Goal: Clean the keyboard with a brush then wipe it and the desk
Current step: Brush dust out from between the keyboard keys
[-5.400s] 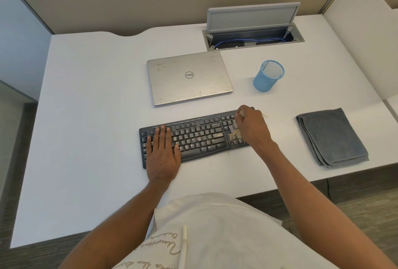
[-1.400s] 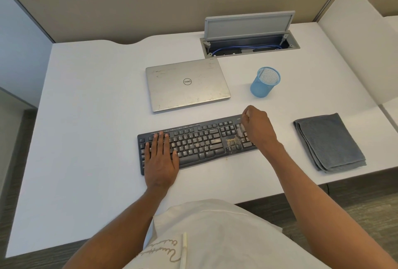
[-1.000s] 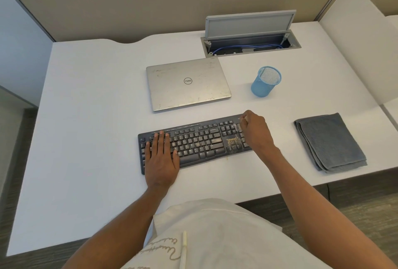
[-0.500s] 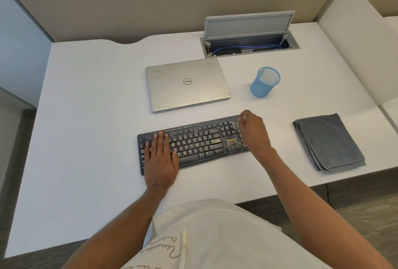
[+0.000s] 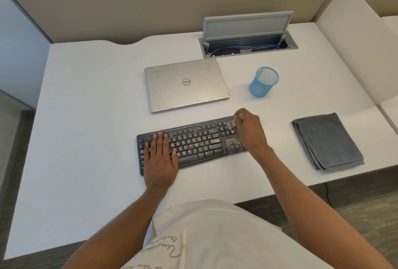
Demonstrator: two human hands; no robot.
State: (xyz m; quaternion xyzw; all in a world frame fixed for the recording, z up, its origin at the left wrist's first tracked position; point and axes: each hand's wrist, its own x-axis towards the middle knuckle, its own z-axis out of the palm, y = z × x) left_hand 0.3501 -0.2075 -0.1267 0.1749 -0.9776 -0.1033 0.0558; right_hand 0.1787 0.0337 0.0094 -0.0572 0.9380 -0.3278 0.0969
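Note:
A dark keyboard (image 5: 198,139) lies near the front of the white desk (image 5: 86,96). Brownish dust sits on its keys around the arrow block (image 5: 231,144). My left hand (image 5: 160,156) rests flat on the keyboard's left end, fingers straight. My right hand (image 5: 247,131) is curled over the keyboard's right end and grips a small brush (image 5: 231,124), whose pale bristles touch the upper right keys. Most of the brush is hidden in the fist. A folded grey cloth (image 5: 327,141) lies on the desk to the right of the keyboard.
A closed silver laptop (image 5: 185,84) lies behind the keyboard. A blue mesh pen cup (image 5: 263,82) stands to its right. An open cable hatch (image 5: 247,40) with blue wires is at the back. A white divider panel (image 5: 361,42) bounds the desk's right side.
My right hand with the brush has made short strokes over the keyboard's right end and now sits a little farther back. The left hand has stayed put.

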